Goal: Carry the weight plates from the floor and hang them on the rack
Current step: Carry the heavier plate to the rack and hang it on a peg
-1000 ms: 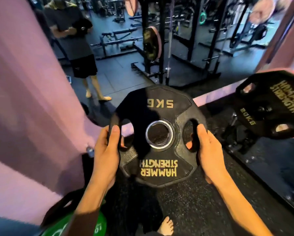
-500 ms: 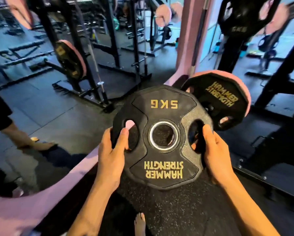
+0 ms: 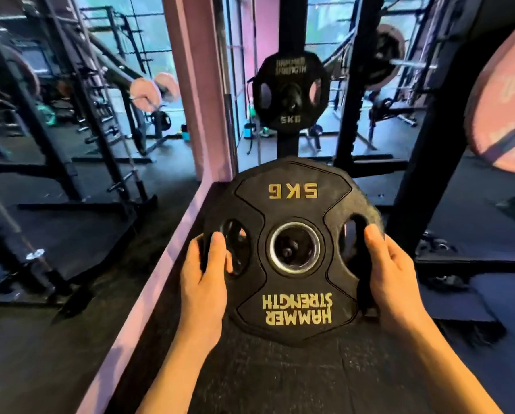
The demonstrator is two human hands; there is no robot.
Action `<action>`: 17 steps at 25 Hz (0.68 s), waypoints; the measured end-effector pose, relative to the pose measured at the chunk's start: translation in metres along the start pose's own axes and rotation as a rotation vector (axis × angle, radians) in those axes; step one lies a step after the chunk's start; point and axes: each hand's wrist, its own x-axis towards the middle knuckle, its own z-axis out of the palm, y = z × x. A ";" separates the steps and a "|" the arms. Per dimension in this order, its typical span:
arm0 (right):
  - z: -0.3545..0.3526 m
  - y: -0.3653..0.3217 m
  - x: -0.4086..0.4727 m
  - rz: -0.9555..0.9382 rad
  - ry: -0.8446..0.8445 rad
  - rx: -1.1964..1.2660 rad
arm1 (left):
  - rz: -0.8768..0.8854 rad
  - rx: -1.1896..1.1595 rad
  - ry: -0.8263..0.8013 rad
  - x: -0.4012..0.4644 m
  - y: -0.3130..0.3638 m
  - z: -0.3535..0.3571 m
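I hold a black 5 kg weight plate (image 3: 292,204) with gold lettering flat in front of me, its steel-ringed hole facing up. My left hand (image 3: 204,282) grips its left handle slot and my right hand (image 3: 390,273) grips the right slot. Straight ahead stands the black rack post (image 3: 289,25). A second black 5 kg plate (image 3: 290,70) hangs on the post's peg, above and beyond the one I carry.
A pink column (image 3: 196,85) rises just left of the rack post. A large pink plate (image 3: 506,100) hangs at the right edge beside a thick black upright (image 3: 435,144). Black squat racks (image 3: 80,115) fill the left. Black rubber flooring (image 3: 280,377) lies underfoot.
My view has swung right: the person and the pink wall left the frame, the 20 kg plate passed out of view, and the rack post with its hung 5 kg plate now sits dead ahead.
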 end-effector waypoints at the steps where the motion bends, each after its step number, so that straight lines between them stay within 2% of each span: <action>1: 0.001 -0.004 0.016 -0.008 0.004 0.005 | 0.011 -0.016 -0.007 0.016 0.003 0.010; 8: 0.020 -0.015 0.176 -0.139 0.052 0.072 | 0.179 -0.072 0.034 0.158 0.018 0.087; 17: 0.055 -0.033 0.315 -0.183 0.067 0.155 | 0.230 -0.092 -0.034 0.299 0.033 0.132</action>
